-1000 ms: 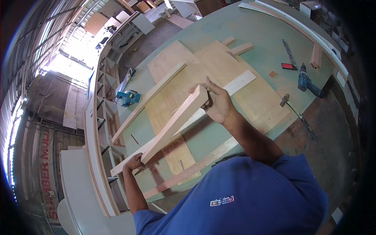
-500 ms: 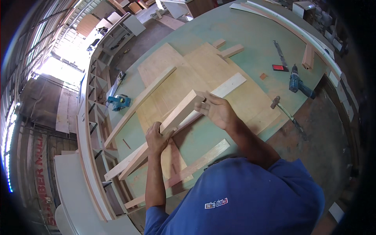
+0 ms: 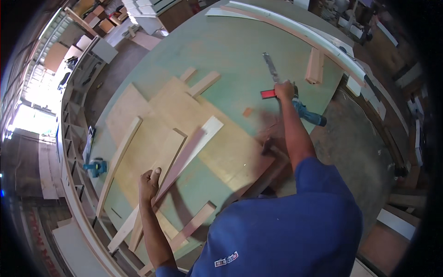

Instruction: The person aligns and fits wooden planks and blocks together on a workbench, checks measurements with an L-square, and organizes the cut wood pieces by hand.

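My left hand is closed around a pale wooden batten angled over the plywood sheets. Out at my arm's reach, my right hand grips a try square with a red handle and metal blade. Just right of that hand lies a teal cordless drill, partly behind my forearm. A white-faced strip runs beside the held batten, and a longer batten lies to its left.
The green worktable also carries short wood offcuts, a bundle of strips and long trims along its far edge. A teal power tool sits at the left, beside an open frame.
My right hand has left the batten and moved up and right onto the try square. My left hand still holds the batten, now lower. The view has swung rightward.
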`<state>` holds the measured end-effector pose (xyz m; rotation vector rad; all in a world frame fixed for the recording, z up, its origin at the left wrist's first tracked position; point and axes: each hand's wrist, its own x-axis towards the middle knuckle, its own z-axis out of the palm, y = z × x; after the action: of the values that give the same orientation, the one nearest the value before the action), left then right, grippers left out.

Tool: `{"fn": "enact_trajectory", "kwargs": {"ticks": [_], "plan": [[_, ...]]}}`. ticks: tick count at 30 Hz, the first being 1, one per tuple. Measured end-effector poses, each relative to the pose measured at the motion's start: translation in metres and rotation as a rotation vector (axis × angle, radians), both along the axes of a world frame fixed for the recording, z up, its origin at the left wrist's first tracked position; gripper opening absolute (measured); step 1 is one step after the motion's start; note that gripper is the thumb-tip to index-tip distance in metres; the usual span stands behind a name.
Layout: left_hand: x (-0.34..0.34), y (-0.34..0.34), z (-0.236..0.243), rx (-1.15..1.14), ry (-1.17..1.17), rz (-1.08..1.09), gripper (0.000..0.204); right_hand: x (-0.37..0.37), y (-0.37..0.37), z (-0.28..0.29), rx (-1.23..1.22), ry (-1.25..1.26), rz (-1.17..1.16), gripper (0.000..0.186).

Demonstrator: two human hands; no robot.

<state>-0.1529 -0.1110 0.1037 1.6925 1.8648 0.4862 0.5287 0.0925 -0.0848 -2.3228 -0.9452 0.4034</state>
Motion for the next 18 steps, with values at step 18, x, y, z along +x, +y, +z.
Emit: {"fn": "enact_trajectory", "kwargs": {"ticks": [18], "plan": [[0.108, 0.056, 0.021, 0.156, 0.106, 0.130, 0.083, -0.020, 0.007, 0.039, -0.273, 0.064, 0.154, 0.066]]}}
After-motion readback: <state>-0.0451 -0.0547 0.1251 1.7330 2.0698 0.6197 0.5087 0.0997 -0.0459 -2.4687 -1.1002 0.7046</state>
